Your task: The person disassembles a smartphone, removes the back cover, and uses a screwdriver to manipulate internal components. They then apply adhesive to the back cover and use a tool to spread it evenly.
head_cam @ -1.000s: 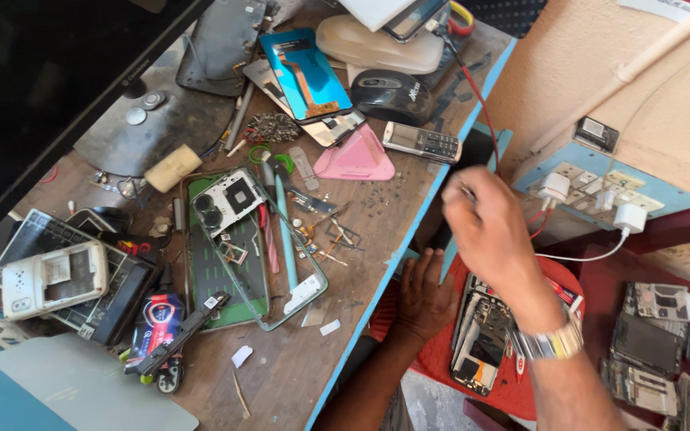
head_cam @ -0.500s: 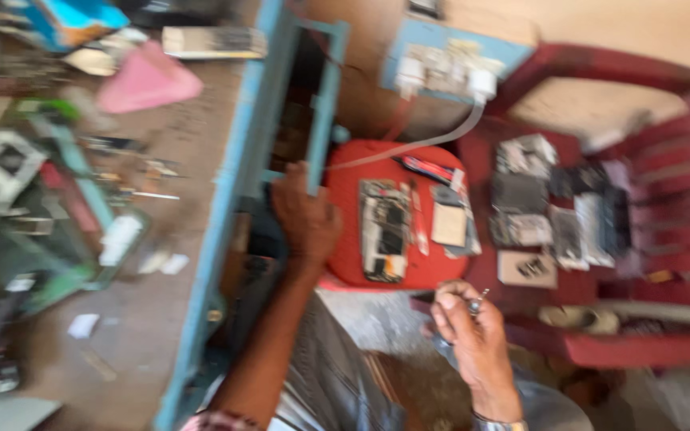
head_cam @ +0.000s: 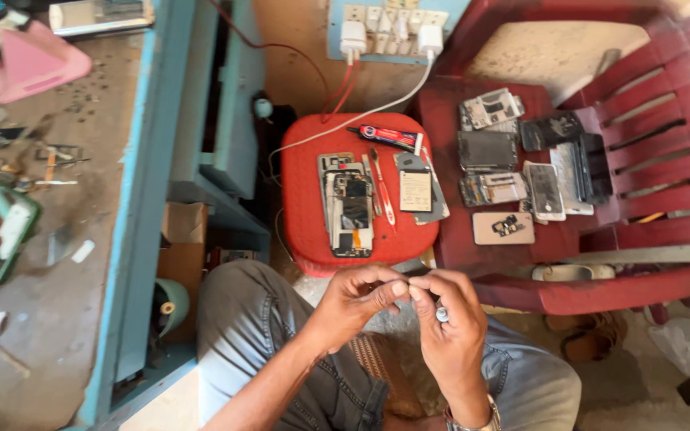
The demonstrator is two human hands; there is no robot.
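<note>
My left hand (head_cam: 355,300) and my right hand (head_cam: 450,321) meet over my lap, fingertips pinched together on a tiny part (head_cam: 406,285) too small to make out. A ring shows on my right hand and a metal watch (head_cam: 473,418) on its wrist. Just beyond the hands stands a red stool (head_cam: 305,199). On it lie an opened phone (head_cam: 351,214), a red-handled screwdriver (head_cam: 382,187), a flat battery (head_cam: 415,190) and a red and blue tube (head_cam: 385,136).
A red plastic chair (head_cam: 640,96) at the right carries several phone bodies and screens. A wall socket strip (head_cam: 385,20) holds white chargers with cables running down. The blue-edged workbench (head_cam: 133,199) at the left bears a pink triangular pick (head_cam: 33,68), tweezers and scraps.
The view has swung from the workbench down to my lap. My left hand left the stool's edge and came back to meet my right hand, and both now pinch together.
</note>
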